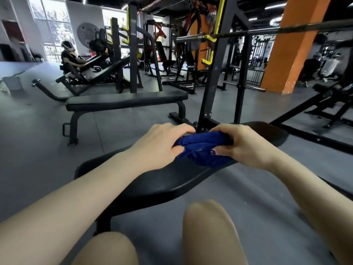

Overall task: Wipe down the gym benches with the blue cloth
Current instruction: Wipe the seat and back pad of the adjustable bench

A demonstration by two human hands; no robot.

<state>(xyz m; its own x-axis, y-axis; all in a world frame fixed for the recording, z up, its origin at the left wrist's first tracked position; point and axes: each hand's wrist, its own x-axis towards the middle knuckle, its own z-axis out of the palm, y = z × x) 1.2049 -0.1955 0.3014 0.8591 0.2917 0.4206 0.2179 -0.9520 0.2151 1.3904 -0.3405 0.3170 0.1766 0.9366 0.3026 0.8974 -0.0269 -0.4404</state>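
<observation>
A bunched blue cloth lies on the black padded bench right in front of me. My left hand grips the cloth's left end with curled fingers. My right hand grips its right end, thumb under and fingers over the top. Both hands sit on the far half of the pad. A second flat black bench stands farther back to the left, untouched.
A black rack upright rises just behind the near bench, with a barbell across it overhead. My knees are at the bench's near edge. A person sits on a machine far left. An orange pillar stands right.
</observation>
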